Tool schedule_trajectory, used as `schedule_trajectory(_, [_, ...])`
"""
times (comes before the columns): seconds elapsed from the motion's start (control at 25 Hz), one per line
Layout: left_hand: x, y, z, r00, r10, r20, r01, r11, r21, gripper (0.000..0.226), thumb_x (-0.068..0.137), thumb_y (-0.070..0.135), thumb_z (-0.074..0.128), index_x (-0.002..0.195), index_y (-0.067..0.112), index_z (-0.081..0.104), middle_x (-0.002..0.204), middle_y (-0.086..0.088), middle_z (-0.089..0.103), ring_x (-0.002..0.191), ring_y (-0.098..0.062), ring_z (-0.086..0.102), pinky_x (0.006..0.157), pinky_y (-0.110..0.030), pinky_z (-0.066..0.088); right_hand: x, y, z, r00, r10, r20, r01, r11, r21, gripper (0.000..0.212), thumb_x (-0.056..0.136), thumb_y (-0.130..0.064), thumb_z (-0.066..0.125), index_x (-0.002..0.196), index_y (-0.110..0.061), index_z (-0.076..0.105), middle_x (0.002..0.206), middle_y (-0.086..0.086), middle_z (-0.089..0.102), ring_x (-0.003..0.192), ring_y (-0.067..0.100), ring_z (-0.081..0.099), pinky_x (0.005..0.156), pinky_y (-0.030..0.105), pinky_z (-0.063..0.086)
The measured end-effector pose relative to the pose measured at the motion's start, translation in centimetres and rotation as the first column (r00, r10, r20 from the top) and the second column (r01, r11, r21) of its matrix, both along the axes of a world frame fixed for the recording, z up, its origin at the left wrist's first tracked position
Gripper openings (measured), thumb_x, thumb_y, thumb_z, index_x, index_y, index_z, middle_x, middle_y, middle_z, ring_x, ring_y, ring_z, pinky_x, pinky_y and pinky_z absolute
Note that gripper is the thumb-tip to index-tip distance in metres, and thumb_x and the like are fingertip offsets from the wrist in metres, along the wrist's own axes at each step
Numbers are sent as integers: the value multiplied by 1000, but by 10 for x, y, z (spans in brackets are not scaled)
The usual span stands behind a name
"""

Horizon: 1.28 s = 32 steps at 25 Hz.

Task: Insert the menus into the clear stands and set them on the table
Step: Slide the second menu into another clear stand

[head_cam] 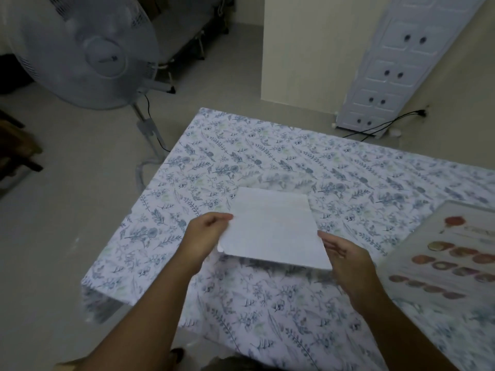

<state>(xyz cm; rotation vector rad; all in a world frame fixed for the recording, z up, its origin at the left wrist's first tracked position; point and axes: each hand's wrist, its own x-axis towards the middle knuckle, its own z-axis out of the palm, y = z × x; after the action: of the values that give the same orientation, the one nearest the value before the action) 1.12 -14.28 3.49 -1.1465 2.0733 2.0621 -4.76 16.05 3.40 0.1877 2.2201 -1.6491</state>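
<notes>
I hold a white sheet (273, 227), its blank side up, a little above the table (241, 156) with the floral cloth. My left hand (206, 231) pinches the sheet's left edge. My right hand (345, 258) is at the sheet's right near corner, fingers curled along its edge and partly under it. A printed menu with pictures of food (452, 253) lies flat at the table's right side, seemingly inside a clear cover; whether that is a stand I cannot tell.
A standing fan (88, 49) is on the floor off the table's far left corner, its cable trailing down. A white panel (401, 57) leans on the wall behind the table, with cables at its foot. Dark furniture sits at the left edge.
</notes>
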Motion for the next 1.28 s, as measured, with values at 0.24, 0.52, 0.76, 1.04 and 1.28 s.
schedule_trajectory(0.24, [-27,-17,57,920,-225,-320,135,951,-280,20,95,8,70,105,22,81,98,-7,80,88,-9,74,82,-21,59,-37,-22,42,866,25,-499,48,990,132,13,90,-11,75,98,-21,79,98,-5,69,90,12,68,81,24,56])
schedule_trajectory(0.52, [-48,-37,55,909,-279,-309,120,887,-445,20,102,27,60,101,20,79,103,2,77,99,-8,71,87,-31,57,-44,-46,43,894,3,-447,37,996,80,15,99,-30,60,89,-40,67,93,-27,72,84,-7,69,62,9,54])
schedule_trajectory(0.76, [-42,-38,21,932,-176,-317,60,937,-345,23,102,34,56,106,27,78,103,9,81,99,-12,76,88,-47,63,-30,-58,26,865,-28,-500,77,994,78,19,101,-31,60,90,-47,63,96,-29,71,84,-9,69,57,5,51])
schedule_trajectory(1.04, [-38,-28,11,932,-148,-330,-31,877,-480,24,100,46,54,105,34,74,96,25,76,88,1,72,73,-18,58,-24,-62,16,813,22,-582,60,991,121,11,103,-31,54,97,-41,56,89,-34,69,74,-15,66,50,-2,40])
schedule_trajectory(1.28, [-24,-15,23,941,-151,-304,-50,825,-562,26,106,41,48,114,33,71,103,16,78,95,-3,71,81,-35,61,-22,-53,25,832,160,-531,-10,962,274,14,106,-31,51,99,-43,55,84,-23,67,83,-12,65,55,4,44])
